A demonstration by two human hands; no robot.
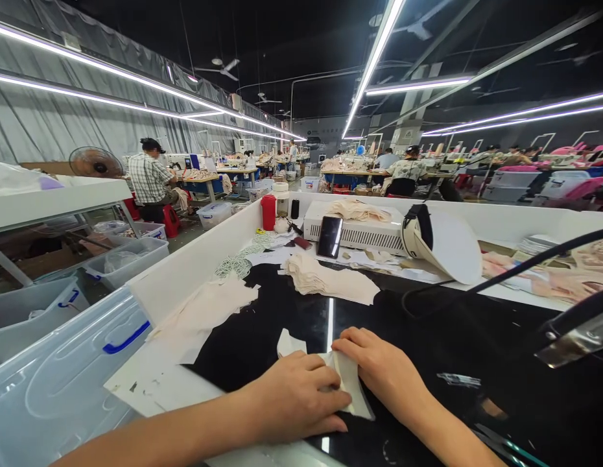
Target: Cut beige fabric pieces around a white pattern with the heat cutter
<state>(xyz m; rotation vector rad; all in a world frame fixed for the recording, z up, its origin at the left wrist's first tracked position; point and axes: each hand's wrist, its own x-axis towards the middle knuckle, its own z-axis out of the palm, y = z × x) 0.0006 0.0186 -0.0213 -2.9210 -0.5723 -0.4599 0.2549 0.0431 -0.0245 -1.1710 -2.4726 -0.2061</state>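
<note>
On the glossy black tabletop (403, 337) lies a cream fabric piece (357, 392), with both hands on it. My left hand (299, 392) rests over its left part, fingers curled together and pressing the cloth. At its upper right edge, my right hand (382, 363) pinches the fabric between thumb and fingers. Another corner of cream cloth shows past my left fingers; whether it belongs to the same piece I cannot tell. Beyond the hands sits a stack of cream fabric pieces (325, 279). More cut fabric (209, 314) is spread at the left.
A phone (329, 237) leans against a white vented box (354, 224). Right of it stands a white visor (442, 243). A black cable (520, 267) and a metal-ended tool (574, 334) reach in from the right. Lidded plastic bins (87, 376) flank the left. Co-workers sit farther back.
</note>
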